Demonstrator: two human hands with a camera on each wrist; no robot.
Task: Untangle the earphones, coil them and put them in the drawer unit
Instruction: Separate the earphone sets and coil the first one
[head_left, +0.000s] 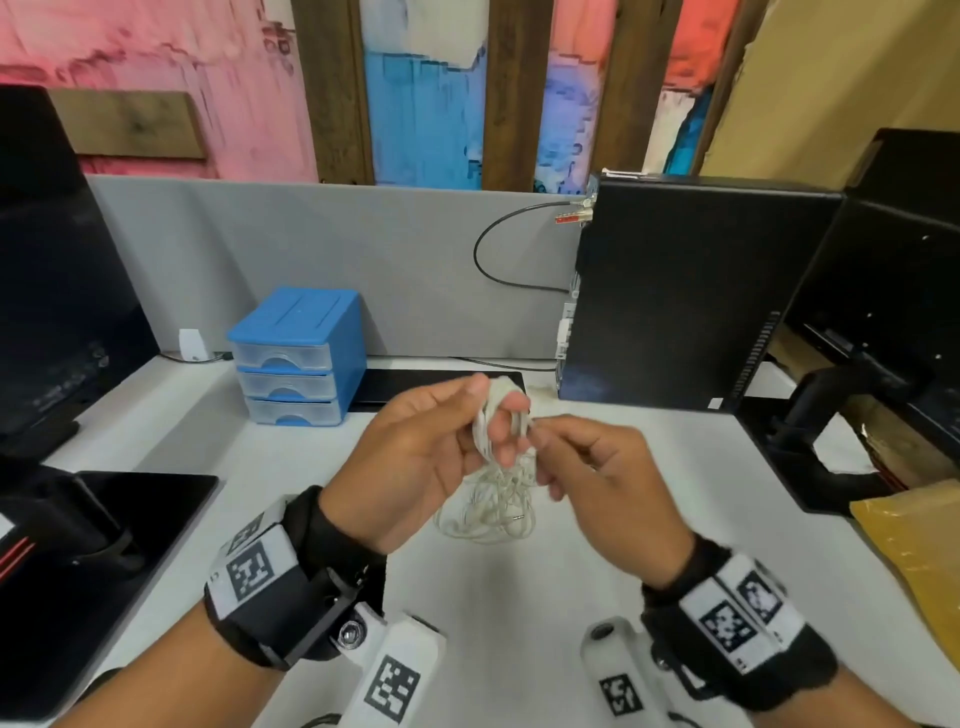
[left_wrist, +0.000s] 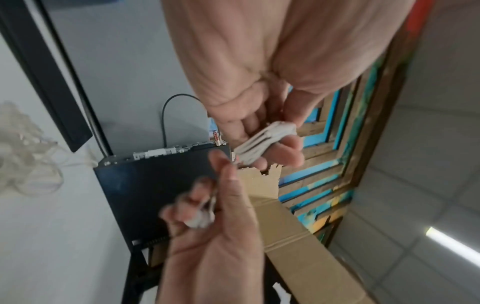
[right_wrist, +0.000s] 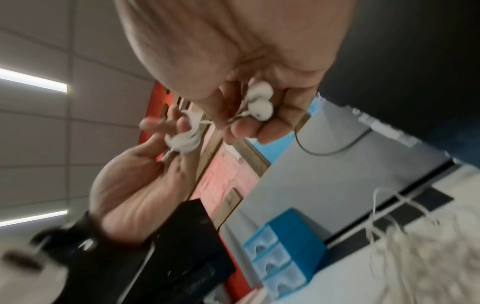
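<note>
White earphones: a neat coil (head_left: 500, 415) is wound round the fingers of my left hand (head_left: 480, 418), which grips it above the table centre. My right hand (head_left: 549, 460) is close beside it and pinches the two earbuds (right_wrist: 259, 102) in curled fingers. The rest of the cable hangs down into a loose tangle (head_left: 488, 512) on the white table (head_left: 519, 597). The left wrist view shows the coil (left_wrist: 265, 144) over my fingers and the right hand (left_wrist: 207, 205) below. The blue drawer unit (head_left: 296, 358) stands at the back left, with its three clear drawers closed.
A black computer tower (head_left: 675, 291) stands at the back right and a black keyboard (head_left: 441, 384) lies against the grey partition. A dark monitor (head_left: 52, 260) and its base (head_left: 130, 509) fill the left. On the right are a monitor arm (head_left: 831, 415) and a brown envelope (head_left: 914, 551).
</note>
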